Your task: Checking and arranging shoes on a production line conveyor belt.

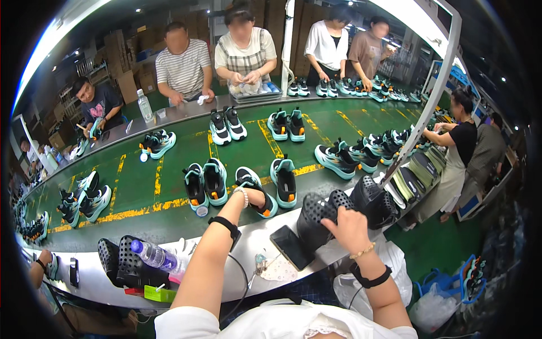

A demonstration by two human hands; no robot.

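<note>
My left hand point(255, 195) reaches down into the opening of a black sneaker point(246, 176) with a mint-green sole, on the green conveyor belt point(164, 195). Its fingers are hidden inside the shoe. The matching sneaker point(283, 181) stands upright just to the right, and another pair point(205, 182) is on the left. My right hand point(351, 229) is closed over the end of a black, rounded piece dotted with holes point(340, 199), its thumb sticking out to the left. More such black perforated pieces point(314, 217) stand around it at the belt's near edge.
A phone point(292, 247) lies on the pale near ledge point(226, 277), beside a purple-labelled bottle point(155, 255). More sneakers point(336, 158) line the belt at right. A slanted white post point(420, 121) rises there. Several people point(245, 53) work across the belt.
</note>
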